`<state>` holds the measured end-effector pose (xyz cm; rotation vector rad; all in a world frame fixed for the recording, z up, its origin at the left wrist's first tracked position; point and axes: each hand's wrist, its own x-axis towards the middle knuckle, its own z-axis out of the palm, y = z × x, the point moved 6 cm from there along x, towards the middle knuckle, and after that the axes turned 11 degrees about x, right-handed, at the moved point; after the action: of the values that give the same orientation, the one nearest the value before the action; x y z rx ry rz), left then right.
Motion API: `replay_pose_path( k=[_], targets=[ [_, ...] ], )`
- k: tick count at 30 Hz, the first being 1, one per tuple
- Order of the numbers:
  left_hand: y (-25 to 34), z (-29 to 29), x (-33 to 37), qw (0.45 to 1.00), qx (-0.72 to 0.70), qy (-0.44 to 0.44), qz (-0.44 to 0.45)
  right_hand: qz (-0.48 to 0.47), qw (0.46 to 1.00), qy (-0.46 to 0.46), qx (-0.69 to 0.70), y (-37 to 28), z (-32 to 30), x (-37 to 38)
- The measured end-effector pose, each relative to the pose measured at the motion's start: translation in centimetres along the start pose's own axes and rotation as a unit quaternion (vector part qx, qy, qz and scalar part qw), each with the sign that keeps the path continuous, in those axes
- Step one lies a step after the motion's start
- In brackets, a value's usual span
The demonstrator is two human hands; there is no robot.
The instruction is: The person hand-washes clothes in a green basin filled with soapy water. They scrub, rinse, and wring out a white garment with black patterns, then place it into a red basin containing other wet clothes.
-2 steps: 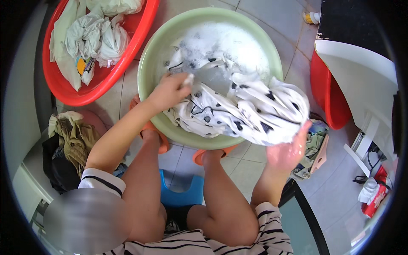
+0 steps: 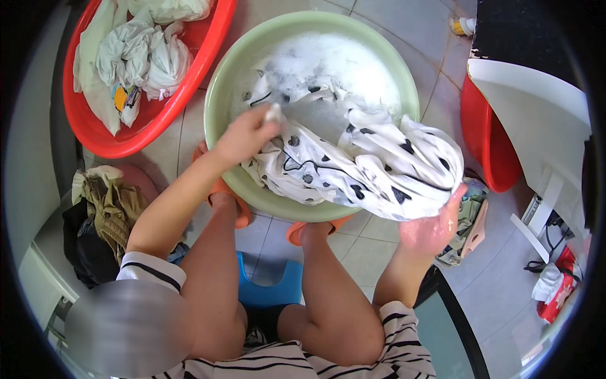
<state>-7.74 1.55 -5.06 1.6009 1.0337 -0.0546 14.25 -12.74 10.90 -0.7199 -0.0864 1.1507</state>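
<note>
A wet white garment point(image 2: 379, 170) with black spots and thin black piping lies bunched across the front of a pale green basin point(image 2: 214, 107). Its right end hangs over the basin's rim, gathered in my right hand point(image 2: 432, 228), which is wet and closed around the underside; part of the fingers is behind the fabric. On the left, above the water, my left hand point(image 2: 246, 134) pinches a bit of the same cloth between thumb and fingers. The garment's far folds dip into soapy water point(image 2: 341, 63) covered with white foam.
At the far left a red basin point(image 2: 136, 142) holds white clothes. Brown and black clothes point(image 2: 104, 221) are piled at the left, more clothing point(image 2: 464, 218) at the right. Another red basin point(image 2: 492, 151) stands under a white panel. A blue stool point(image 2: 271, 287) is between my legs.
My right hand has shifted slightly right and toward me, carrying the garment's end along. My left hand has moved a little to the left with its pinch of cloth.
</note>
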Motion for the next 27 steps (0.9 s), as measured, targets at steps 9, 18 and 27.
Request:
replay_pose_path(
  k=[9,18,27],
  targets=[
    [6.6,-2.3,-4.1,0.952,-0.181,-0.243,-0.036,0.05,0.949,0.138,-0.279,0.9,-2.7,-1.1],
    [5.9,-1.8,-3.6,0.941,0.256,-0.219,-0.037,0.065,0.996,0.038,-0.043,-1.0,-4.8,-5.0],
    [5.8,3.2,0.1,0.94,0.248,-0.049,0.229,0.004,1.0,0.013,-0.003,-2.9,-2.7,-5.2]
  ],
)
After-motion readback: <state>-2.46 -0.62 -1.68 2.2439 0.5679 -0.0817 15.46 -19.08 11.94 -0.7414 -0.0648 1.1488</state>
